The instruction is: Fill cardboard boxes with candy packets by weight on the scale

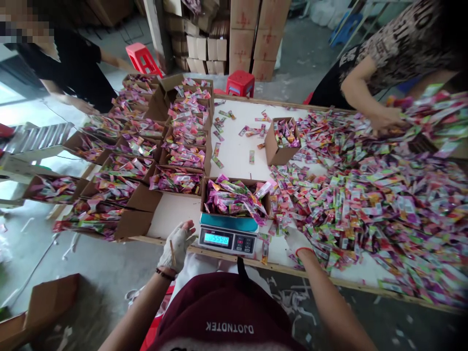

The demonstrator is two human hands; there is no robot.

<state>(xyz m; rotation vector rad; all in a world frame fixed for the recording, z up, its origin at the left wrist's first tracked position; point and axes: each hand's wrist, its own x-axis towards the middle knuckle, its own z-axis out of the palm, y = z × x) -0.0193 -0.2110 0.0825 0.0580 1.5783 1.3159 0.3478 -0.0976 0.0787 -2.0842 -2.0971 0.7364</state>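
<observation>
A small digital scale [227,239] with a lit display stands at the table's near edge. On it rests an open cardboard box [209,187] heaped with colourful sachets. My left hand [178,245], in a white glove, hovers just left of the scale with fingers apart and nothing in them. My right hand [294,237], also gloved, reaches to the right of the scale into the edge of a big loose pile of sachets [365,200]. Its fingertips are buried among the sachets.
Several filled open boxes [146,141] stand in rows on the left. A smaller box [273,146] stands mid-table. A person's hand [383,119] works the pile at the far right; another person [73,63] stands far left. Red stools [240,83] and stacked cartons [256,34] are behind.
</observation>
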